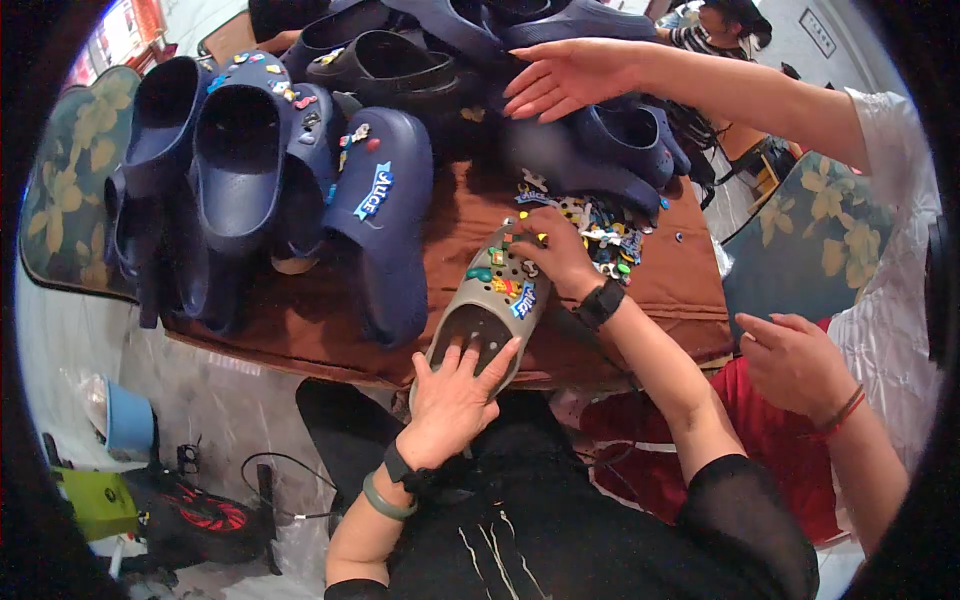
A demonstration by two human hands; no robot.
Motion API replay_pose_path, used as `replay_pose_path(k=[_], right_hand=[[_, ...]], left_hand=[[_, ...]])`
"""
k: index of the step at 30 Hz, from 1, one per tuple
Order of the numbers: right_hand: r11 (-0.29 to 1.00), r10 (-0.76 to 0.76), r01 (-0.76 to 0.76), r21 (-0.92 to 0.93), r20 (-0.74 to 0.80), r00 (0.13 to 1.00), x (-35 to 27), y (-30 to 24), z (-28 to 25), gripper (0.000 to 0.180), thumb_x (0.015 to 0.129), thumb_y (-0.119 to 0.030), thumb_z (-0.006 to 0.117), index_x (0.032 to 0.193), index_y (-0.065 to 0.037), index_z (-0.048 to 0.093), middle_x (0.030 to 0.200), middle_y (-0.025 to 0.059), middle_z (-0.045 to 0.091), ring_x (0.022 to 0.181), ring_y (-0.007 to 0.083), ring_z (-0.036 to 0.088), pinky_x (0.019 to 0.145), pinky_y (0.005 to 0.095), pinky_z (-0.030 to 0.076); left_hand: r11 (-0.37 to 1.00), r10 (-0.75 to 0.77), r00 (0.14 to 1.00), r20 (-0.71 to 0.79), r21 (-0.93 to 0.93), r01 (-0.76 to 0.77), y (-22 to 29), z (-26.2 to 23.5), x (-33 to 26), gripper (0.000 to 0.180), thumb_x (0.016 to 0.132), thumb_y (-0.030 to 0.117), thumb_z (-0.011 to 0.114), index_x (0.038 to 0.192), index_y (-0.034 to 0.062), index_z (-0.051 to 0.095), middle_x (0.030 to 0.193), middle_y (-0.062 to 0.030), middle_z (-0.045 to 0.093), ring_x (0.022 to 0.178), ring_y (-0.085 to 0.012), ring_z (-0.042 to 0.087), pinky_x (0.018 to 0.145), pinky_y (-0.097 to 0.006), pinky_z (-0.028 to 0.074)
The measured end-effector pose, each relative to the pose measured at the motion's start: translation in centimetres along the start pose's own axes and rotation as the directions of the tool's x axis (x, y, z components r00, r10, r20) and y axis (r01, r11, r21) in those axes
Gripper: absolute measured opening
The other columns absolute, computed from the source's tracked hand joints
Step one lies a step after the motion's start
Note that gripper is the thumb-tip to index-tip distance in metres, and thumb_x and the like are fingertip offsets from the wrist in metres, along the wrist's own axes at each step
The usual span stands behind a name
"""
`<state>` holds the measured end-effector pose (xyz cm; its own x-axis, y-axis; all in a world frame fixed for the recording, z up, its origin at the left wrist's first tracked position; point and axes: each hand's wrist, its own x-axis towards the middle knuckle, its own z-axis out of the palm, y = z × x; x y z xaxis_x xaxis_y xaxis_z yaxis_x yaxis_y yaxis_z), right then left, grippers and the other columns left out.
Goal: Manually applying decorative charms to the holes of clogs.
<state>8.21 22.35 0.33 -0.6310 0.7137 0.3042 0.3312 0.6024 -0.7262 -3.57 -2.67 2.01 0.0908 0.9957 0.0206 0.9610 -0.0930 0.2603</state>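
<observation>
A grey clog [462,312] lies tilted over the table's near edge, its toe pointing away from me. Colourful shoe charms [506,288] sit on its upper, among them a green one, a yellow-and-red figure and a blue lettered banner. My left hand [452,405] holds the clog at its opening, fingers inside and thumb over the side rim. At the toe, my right hand [556,258] is closed in a pinch against the upper. Yellow specks show by its fingertips, but what they hold is mostly hidden. Loose charms [605,235] lie in a pile just beyond that hand.
Navy clogs [385,215] stand at the left and far side of the brown-covered table [650,320]. A co-worker's hand [575,78] reaches over from the right, near a blurred dark clog [560,160]; their other hand [800,368] hovers by the table's right edge.
</observation>
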Motion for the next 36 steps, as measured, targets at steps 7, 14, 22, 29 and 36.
replay_pose_path(k=[7,14,22,29,36], right_hand=[[0.996,0.015,0.000,-0.085,0.167,0.986,1.8,-1.6,-2.1,0.022,0.080,-0.019,0.073,0.096,-0.004,0.070,0.095,0.0092,0.063,0.091,0.0205,0.061,0.078,0.0338,0.049],[0.913,0.359,-0.407,0.020,0.430,0.828,3.5,-2.5,-1.8,0.028,0.081,-0.022,0.071,0.100,-0.003,0.061,0.095,0.0073,0.063,0.084,0.0142,0.060,0.074,0.0315,0.050],[0.948,0.320,-0.317,-0.040,0.116,0.940,2.7,3.1,3.5,0.042,0.073,-0.019,0.074,0.105,-0.004,0.052,0.091,0.0130,0.062,0.086,0.0235,0.063,0.077,0.0337,0.050],[0.992,0.097,-0.105,-0.065,-0.114,0.989,-2.7,0.4,2.0,0.054,0.082,-0.032,0.071,0.120,0.001,0.050,0.110,0.0223,0.061,0.110,0.0342,0.058,0.095,0.0385,0.044],[0.954,0.273,-0.274,0.124,0.025,0.962,-12.5,-7.2,-0.1,0.083,0.084,-0.043,0.070,0.140,0.002,0.029,0.130,0.0272,0.043,0.114,0.0370,0.051,0.098,0.0430,0.043]], left_hand=[[0.999,0.020,1.000,-0.019,-0.038,-0.020,-0.3,0.0,-0.2,0.094,0.075,0.031,0.075,0.153,0.0279,0.022,0.137,-0.0154,0.048,0.131,-0.0349,0.040,0.090,-0.063,0.037],[0.999,0.030,0.998,-0.049,-0.033,-0.032,-0.4,0.1,-0.2,0.093,0.075,0.031,0.074,0.152,0.0268,0.023,0.135,-0.0158,0.049,0.130,-0.0349,0.041,0.090,-0.061,0.037],[1.000,0.019,0.999,-0.036,-0.013,-0.019,0.1,-0.2,0.2,0.087,0.075,0.030,0.070,0.151,0.0236,0.026,0.130,-0.0154,0.052,0.123,-0.0343,0.046,0.090,-0.060,0.036],[0.999,0.036,0.991,-0.128,0.026,-0.033,-0.1,-0.3,-0.1,0.063,0.091,0.031,0.060,0.147,0.0189,0.035,0.131,-0.0154,0.053,0.124,-0.0329,0.046,0.092,-0.056,0.035],[0.916,-0.235,0.851,-0.470,-0.400,0.032,-0.5,2.1,-4.1,0.043,0.087,0.002,0.057,0.129,-0.0001,0.050,0.124,-0.0191,0.052,0.113,-0.0339,0.051,0.091,-0.041,0.039]])
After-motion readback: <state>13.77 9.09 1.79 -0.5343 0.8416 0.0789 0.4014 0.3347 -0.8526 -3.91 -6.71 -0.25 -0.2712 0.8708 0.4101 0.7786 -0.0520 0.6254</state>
